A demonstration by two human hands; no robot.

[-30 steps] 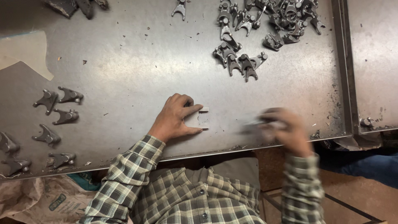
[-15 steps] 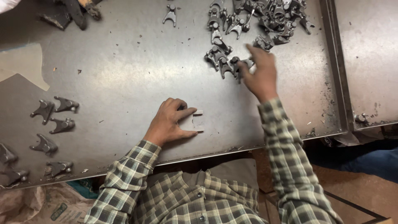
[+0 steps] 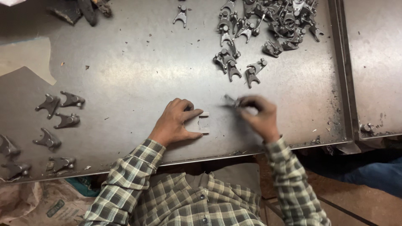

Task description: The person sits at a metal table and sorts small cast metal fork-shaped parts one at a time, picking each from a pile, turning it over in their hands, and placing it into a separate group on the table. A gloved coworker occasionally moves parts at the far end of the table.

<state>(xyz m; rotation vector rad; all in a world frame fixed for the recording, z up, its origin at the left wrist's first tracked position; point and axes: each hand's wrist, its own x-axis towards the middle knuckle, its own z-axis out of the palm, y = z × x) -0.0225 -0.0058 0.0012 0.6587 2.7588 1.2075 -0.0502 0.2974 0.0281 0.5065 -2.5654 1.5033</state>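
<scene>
My left hand [image 3: 176,121] rests flat on the steel table [image 3: 138,71], fingers around a small flat metal gauge [image 3: 202,122] with two prongs pointing right. My right hand [image 3: 257,115] hovers just right of the gauge, blurred, its fingers closed on a dark forked metal casting [image 3: 232,100]. A pile of the same dark forked castings [image 3: 268,21] lies at the far right of the table, with a few loose ones [image 3: 234,67] nearer to my hands.
Several forked castings [image 3: 58,111] lie spread at the table's left side. One single casting [image 3: 181,14] sits at the top middle. A raised seam [image 3: 343,71] separates a second steel surface on the right. A printed sack [image 3: 37,205] lies below the table's front edge.
My right hand reached up to the loose castings near the pile, then came back down toward the gauge with one casting in its fingers. My left hand stayed on the gauge.
</scene>
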